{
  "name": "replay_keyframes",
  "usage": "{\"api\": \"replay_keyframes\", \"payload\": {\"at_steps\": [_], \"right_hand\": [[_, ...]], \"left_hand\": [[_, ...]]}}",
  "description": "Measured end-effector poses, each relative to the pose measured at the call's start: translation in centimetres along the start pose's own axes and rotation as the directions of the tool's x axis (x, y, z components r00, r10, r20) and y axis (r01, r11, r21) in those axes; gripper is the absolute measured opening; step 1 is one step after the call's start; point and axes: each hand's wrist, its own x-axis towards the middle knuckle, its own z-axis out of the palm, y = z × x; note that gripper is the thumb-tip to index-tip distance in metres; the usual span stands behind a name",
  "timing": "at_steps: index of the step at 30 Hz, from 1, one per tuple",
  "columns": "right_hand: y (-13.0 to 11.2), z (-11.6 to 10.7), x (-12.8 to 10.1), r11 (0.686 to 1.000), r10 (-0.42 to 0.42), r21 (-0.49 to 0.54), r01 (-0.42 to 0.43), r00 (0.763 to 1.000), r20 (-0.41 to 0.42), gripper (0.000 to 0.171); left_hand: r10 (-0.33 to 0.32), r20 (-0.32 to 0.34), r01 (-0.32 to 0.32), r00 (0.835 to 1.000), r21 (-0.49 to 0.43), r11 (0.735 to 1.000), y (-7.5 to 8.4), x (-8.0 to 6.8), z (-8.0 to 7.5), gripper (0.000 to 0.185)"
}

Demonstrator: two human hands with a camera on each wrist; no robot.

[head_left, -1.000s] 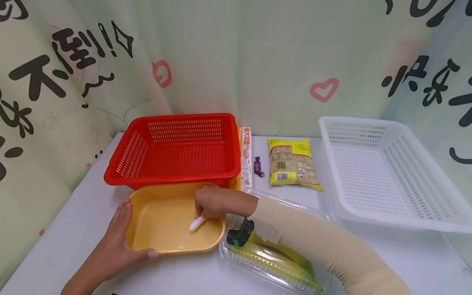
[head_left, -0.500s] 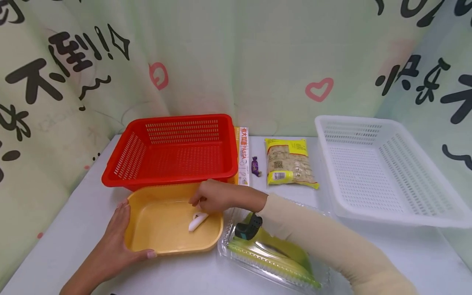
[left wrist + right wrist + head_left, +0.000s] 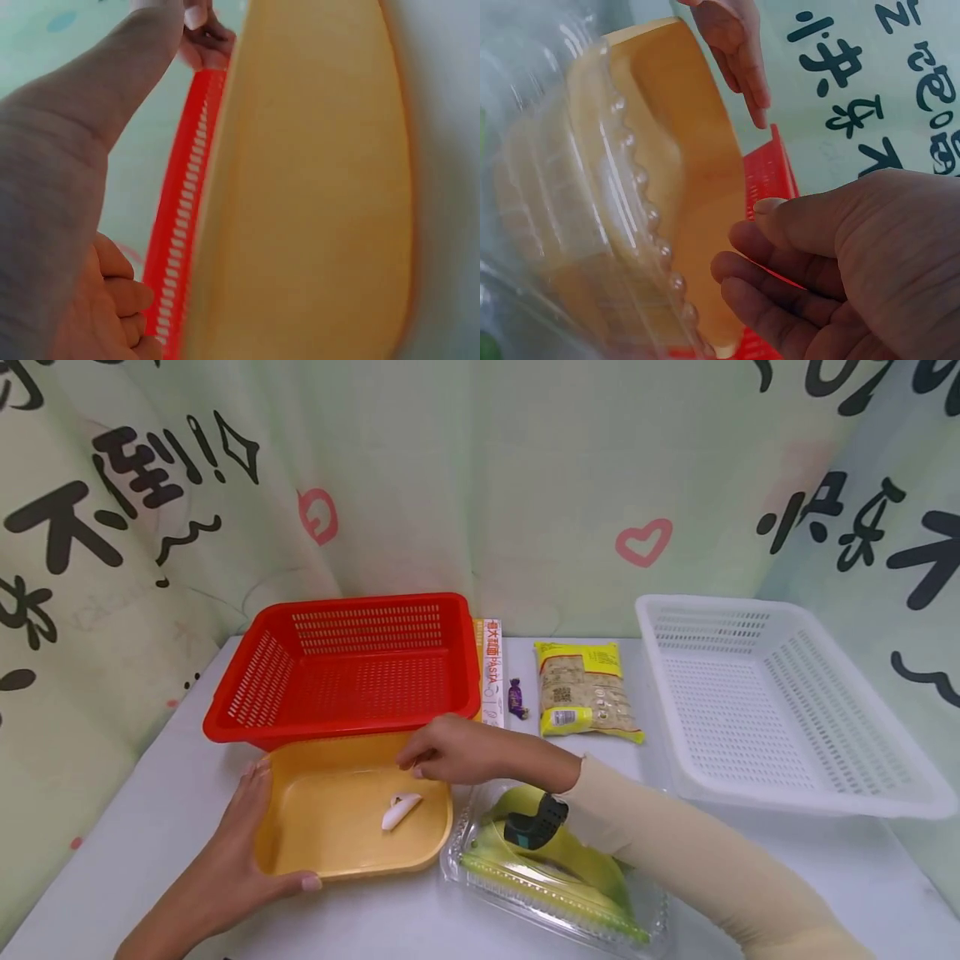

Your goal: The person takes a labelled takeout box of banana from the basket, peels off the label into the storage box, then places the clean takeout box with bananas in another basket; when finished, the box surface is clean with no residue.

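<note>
A yellow plastic basin stands on the white table. My left hand rests against its near left corner, fingers straight along the side and thumb stretched along the front. Inside the basin, toward the right, lies a small white elongated piece with a brownish mark. Just above the right rim is my right hand, its fingers loosely bent and nothing held. In the right wrist view, a gap shows between thumb and fingers. Beneath the right forearm sits a clear plastic box of green-yellow produce.
A red basket stands behind the basin. To its right are a pasta package, a purple wrapped candy and a yellow-and-clear bag. A large white basket takes up the right side, and a printed curtain hangs behind.
My right hand has let go of the white piece, leaving it on the basin's floor, and has drawn up and right toward the rim. The left hand keeps its place on the basin.
</note>
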Motion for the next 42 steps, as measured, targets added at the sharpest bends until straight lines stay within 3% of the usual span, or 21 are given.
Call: {"api": "replay_keyframes", "payload": {"at_steps": [5,10,17,28,34,42], "right_hand": [[-0.2,-0.6,-1.5,1.000,0.012,0.017,-0.012,0.999,-0.031,0.029],[-0.5,-1.3,-3.2,1.000,-0.014,0.022,0.016,0.998,-0.060,0.028],[-0.7,-1.8,-5.8,0.999,-0.045,0.021,0.047,0.994,-0.100,0.028],[0.0,-1.5,-9.4,0.995,-0.053,0.069,0.066,0.983,-0.176,0.030],[0.0,-0.7,-12.2,0.995,-0.061,0.059,0.079,0.961,-0.268,0.026],[1.4,0.2,-15.8,0.997,-0.014,0.069,0.042,0.929,-0.371,0.026]], "left_hand": [[0.052,0.014,-0.052,0.999,-0.044,0.998,2.0,0.3,0.1,0.131],[0.057,0.034,-0.056,0.998,-0.025,0.998,4.1,0.9,0.7,0.124],[0.095,0.027,-0.093,0.995,-0.090,0.992,6.4,1.0,1.3,0.116],[0.134,0.092,-0.115,0.987,-0.188,0.975,8.8,1.5,3.3,0.107],[0.150,0.152,-0.106,0.977,-0.265,0.958,10.2,2.0,4.5,0.108],[0.247,0.141,-0.196,0.959,-0.299,0.934,10.7,2.4,5.8,0.107]]}}
